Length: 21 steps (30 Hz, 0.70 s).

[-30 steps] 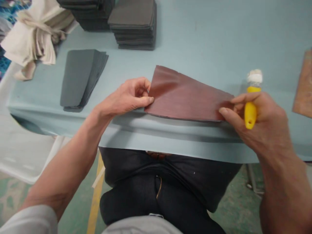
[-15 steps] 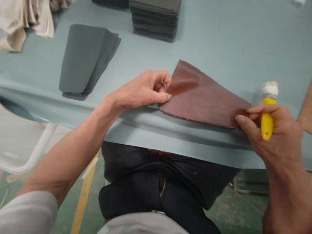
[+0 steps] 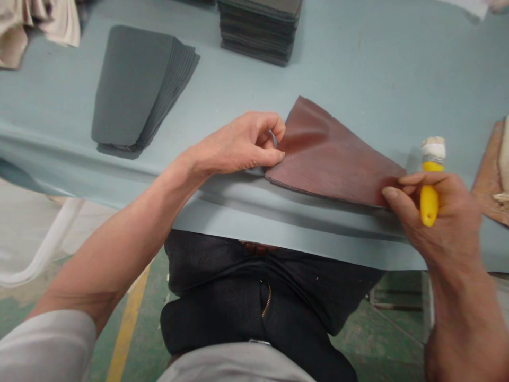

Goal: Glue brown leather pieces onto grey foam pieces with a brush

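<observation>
At the near edge of the desk point(image 3: 377, 63) the brown leather piece point(image 3: 334, 154) lies between the hands, its long axis running left to right along that edge. The left hand point(image 3: 238, 146) pinches its left end. The right hand point(image 3: 445, 217), closed round a yellow-handled brush point(image 3: 429, 204), seems to press the right corner with thumb and forefinger. Farther left lies a fanned grey pile point(image 3: 135, 90), and beyond it a dark stack point(image 3: 260, 29)

Bare left hand point(image 3: 238, 143) and right hand point(image 3: 447, 217), pale grey sleeve point(image 3: 47, 345), black trousers point(image 3: 222, 302), brass zip point(image 3: 265, 301), grey shirt hem point(image 3: 234, 365)
</observation>
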### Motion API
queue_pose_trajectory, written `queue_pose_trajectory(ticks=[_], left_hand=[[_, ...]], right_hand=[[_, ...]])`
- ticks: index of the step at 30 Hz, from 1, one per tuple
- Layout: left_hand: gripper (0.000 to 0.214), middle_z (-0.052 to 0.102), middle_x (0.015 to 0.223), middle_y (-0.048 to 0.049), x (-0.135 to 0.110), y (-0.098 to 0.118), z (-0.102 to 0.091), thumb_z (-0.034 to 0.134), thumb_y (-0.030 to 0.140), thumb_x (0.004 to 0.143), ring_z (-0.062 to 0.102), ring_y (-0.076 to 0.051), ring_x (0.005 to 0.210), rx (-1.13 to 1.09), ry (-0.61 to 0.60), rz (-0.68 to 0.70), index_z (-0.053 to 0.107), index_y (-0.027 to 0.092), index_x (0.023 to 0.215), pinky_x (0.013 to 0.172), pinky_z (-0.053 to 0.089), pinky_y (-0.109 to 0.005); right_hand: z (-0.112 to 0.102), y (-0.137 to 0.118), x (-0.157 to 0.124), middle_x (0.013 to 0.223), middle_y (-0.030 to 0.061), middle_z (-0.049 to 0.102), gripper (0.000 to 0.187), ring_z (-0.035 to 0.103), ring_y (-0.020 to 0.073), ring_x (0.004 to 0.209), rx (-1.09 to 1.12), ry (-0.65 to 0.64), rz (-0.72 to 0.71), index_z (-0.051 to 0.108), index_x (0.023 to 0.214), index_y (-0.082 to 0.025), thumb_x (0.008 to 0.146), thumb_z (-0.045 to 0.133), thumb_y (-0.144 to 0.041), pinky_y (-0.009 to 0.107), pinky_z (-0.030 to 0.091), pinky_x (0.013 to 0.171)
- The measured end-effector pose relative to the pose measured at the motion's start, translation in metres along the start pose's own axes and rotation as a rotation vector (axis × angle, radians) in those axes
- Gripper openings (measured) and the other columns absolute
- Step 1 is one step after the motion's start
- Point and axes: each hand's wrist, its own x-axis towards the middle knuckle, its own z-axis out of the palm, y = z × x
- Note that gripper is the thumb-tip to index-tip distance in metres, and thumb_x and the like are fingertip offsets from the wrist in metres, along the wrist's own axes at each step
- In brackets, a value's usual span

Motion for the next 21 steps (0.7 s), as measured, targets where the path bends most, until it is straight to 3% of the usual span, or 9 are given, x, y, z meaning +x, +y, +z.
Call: queue_pose_trajectory(ticks=[5, 11, 18, 21], left_hand=[[0.021, 0.055, 0.067, 0.0066, 0.001, 0.002, 0.000, 0.074, 0.005, 0.082, 0.045, -0.007, 0.055, 0.033, 0.000, 0.014, 0.058, 0.019, 0.084, 0.055, 0.025, -0.025], [0.021, 0.055, 0.068, 0.0070, -0.001, 0.006, -0.001, 0.071, 0.004, 0.083, 0.047, -0.006, 0.057, 0.060, -0.008, -0.017, 0.057, 0.019, 0.086, 0.056, 0.027, -0.024], [0.017, 0.056, 0.066, 0.0067, -0.003, 0.006, -0.001, 0.073, 0.008, 0.085, 0.047, -0.006, 0.054, 0.065, 0.020, -0.014, 0.061, 0.019, 0.091, 0.052, 0.028, -0.021], [0.015, 0.058, 0.066, 0.0057, -0.004, 0.000, -0.005, 0.072, 0.014, 0.089, 0.049, -0.008, 0.054, 0.010, 0.063, 0.007, 0.062, 0.020, 0.098, 0.050, 0.036, -0.020]], right_hand=[[0.000, 0.005, -0.001, 0.075, 0.0039, 0.069, 0.035, 0.064, 0.0229, 0.066, -0.002, -0.011, -0.035, 0.067, 0.090, -0.028, 0.066, 0.078, -0.050, 0.040, 0.051, 0.069], [0.000, 0.011, -0.003, 0.079, 0.0021, 0.068, 0.052, 0.062, 0.0179, 0.068, 0.042, -0.020, -0.073, 0.070, 0.096, -0.024, 0.077, 0.076, -0.072, 0.036, 0.048, 0.070], [0.003, 0.012, -0.004, 0.078, 0.0004, 0.065, 0.056, 0.059, 0.0155, 0.066, 0.107, -0.050, -0.044, 0.069, 0.100, -0.023, 0.079, 0.078, -0.075, 0.033, 0.049, 0.070], [0.003, 0.008, -0.005, 0.074, -0.0006, 0.063, 0.052, 0.054, 0.0135, 0.061, 0.130, -0.070, -0.037, 0.069, 0.099, -0.022, 0.081, 0.077, -0.070, 0.030, 0.049, 0.065]])
